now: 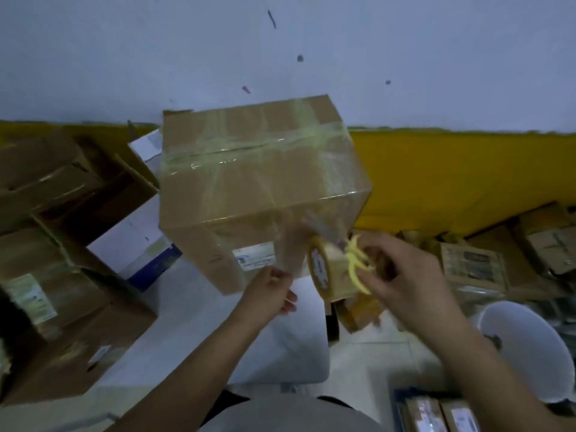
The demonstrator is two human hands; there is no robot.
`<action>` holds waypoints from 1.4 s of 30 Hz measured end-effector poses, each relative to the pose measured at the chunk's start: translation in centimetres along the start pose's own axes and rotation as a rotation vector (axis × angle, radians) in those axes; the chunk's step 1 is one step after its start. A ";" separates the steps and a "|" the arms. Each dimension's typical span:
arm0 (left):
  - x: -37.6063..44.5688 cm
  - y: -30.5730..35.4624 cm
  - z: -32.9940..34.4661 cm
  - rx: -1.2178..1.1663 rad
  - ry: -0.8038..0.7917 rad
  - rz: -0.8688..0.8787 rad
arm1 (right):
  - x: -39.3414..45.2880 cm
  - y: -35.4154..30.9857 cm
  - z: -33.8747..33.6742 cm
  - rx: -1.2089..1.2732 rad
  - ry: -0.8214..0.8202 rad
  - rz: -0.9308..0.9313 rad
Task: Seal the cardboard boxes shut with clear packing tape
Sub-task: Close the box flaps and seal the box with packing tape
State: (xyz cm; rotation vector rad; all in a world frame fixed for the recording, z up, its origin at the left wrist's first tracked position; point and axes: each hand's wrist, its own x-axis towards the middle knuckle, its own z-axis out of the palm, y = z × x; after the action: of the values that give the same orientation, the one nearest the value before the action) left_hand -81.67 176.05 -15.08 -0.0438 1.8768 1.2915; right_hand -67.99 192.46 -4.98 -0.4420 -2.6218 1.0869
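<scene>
Now right hand (402, 275) grips tape roll (330, 269), left hand (271, 291) spread against tilted box (255, 182).

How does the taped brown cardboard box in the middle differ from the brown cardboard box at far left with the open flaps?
The taped brown cardboard box has its flaps closed under glossy clear tape bands; the open-flapped brown cardboard box shows loose flaps and no visible tape. The taped box sits tilted and nearer the hands; the open one lies farther left among other cartons. Both are plain brown cardboard.

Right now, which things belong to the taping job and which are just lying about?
In the job: box, tape roll, yellow scissors, left hand, right hand.
Lying about: stacked boxes, white bucket, flat packets.
</scene>
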 end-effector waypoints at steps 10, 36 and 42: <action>-2.8 3.9 7.1 -0.087 0.089 0.267 | 5.3 4.4 -7.8 -0.253 -0.139 -0.050; 1.8 2.4 5.5 -0.168 -0.144 0.195 | 11.8 7.4 -5.6 -0.296 -0.935 0.247; 1.8 2.0 6.0 -0.189 -0.163 0.188 | 12.5 6.9 -4.7 -0.384 -0.927 0.175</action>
State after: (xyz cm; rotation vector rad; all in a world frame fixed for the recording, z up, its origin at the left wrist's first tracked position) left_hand -80.10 182.45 -15.40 0.1385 1.6465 1.5504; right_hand -76.60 204.77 -5.14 -0.2750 -3.7059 0.9817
